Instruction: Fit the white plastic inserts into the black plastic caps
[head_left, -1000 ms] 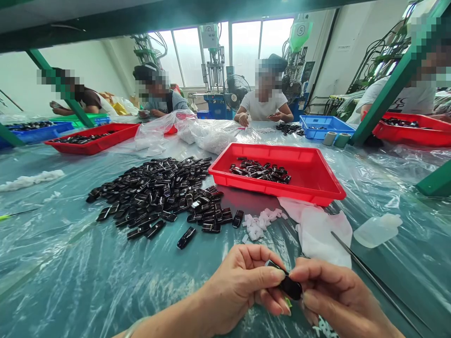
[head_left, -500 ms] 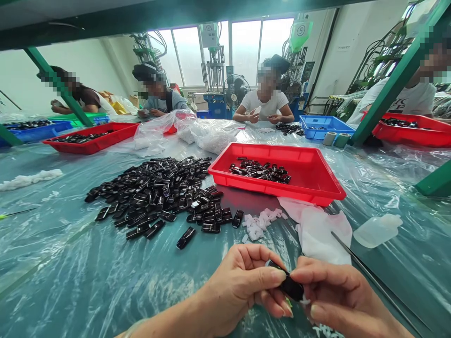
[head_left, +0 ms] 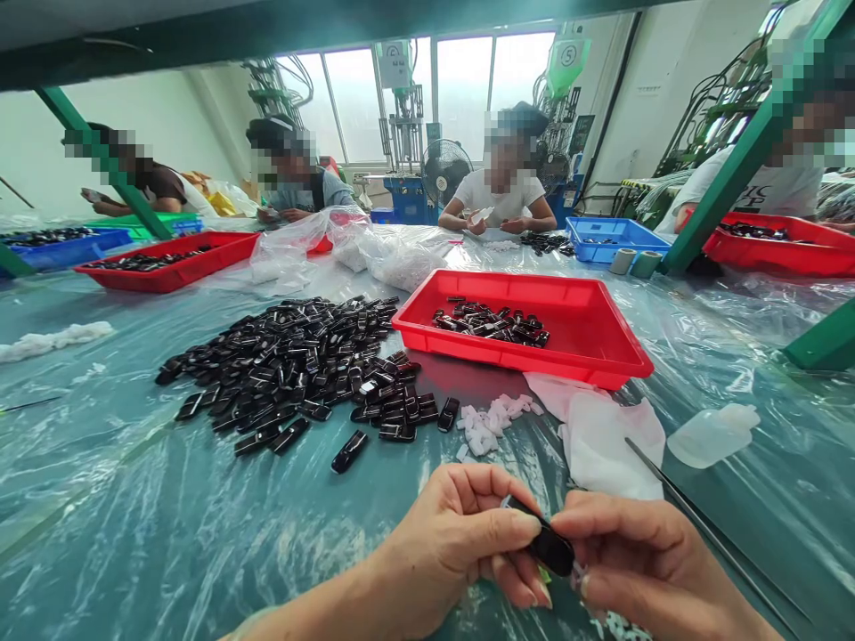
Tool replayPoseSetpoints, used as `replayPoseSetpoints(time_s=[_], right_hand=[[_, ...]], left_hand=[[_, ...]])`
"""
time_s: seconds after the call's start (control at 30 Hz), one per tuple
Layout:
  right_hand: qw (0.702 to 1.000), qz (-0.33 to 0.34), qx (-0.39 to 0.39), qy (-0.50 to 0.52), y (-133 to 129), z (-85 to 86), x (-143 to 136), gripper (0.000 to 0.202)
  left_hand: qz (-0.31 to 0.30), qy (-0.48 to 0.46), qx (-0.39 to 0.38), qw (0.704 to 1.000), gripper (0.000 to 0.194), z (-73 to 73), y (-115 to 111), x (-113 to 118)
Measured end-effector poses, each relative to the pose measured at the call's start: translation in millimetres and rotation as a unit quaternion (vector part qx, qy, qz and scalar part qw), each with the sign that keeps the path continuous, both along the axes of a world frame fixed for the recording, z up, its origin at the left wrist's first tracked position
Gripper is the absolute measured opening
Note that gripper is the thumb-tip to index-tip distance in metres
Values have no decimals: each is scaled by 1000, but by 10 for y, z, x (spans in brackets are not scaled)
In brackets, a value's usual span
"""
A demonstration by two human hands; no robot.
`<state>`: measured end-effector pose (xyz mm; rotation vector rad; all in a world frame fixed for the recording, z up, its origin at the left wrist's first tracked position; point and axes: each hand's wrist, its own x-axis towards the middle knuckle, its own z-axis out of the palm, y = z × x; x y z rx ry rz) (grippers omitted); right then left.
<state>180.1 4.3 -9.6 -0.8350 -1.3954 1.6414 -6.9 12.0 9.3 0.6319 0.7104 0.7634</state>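
My left hand point(head_left: 468, 534) is closed round a small glossy black piece shaped like a toy car body point(head_left: 544, 539), thumb on top and fingers beneath. At that piece's near right end, my right hand point(head_left: 641, 552) pinches a small whitish piece point(head_left: 578, 574), mostly hidden by the fingertips. My right index finger touches the black piece. A bit of green shows under the left fingers. Beyond my hands lie a small heap of white pieces point(head_left: 491, 425) and a single black piece point(head_left: 348, 451). More white bits point(head_left: 621, 626) lie beneath my right hand.
A large pile of black pieces point(head_left: 294, 374) spreads left of centre. Behind stands a red tray point(head_left: 521, 361) partly filled with them. At right are a white cloth point(head_left: 611, 445), long tweezers point(head_left: 701, 516) and a translucent bottle point(head_left: 713, 436). Several co-workers sit across the plastic-covered table.
The black piece has tilted slightly in my fingers, and the whitish piece at its end sits a little differently. The view has shifted slightly. Both hands keep their grip.
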Motion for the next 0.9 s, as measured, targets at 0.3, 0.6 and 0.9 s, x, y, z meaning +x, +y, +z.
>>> replayPoseSetpoints(time_s=[0.3, 0.6, 0.9], right_hand=[[996, -7, -83, -16, -38, 44, -6, 26], [995, 6, -95, -9, -39, 62, -2, 29], [991, 43, -117, 50, -22, 54, -12, 27]], left_hand=[[-1, -21, 8, 1000, 17, 17, -11, 8], [-10, -5, 14, 1000, 17, 5, -10, -10], [-28, 7, 27, 999, 16, 14, -22, -23]])
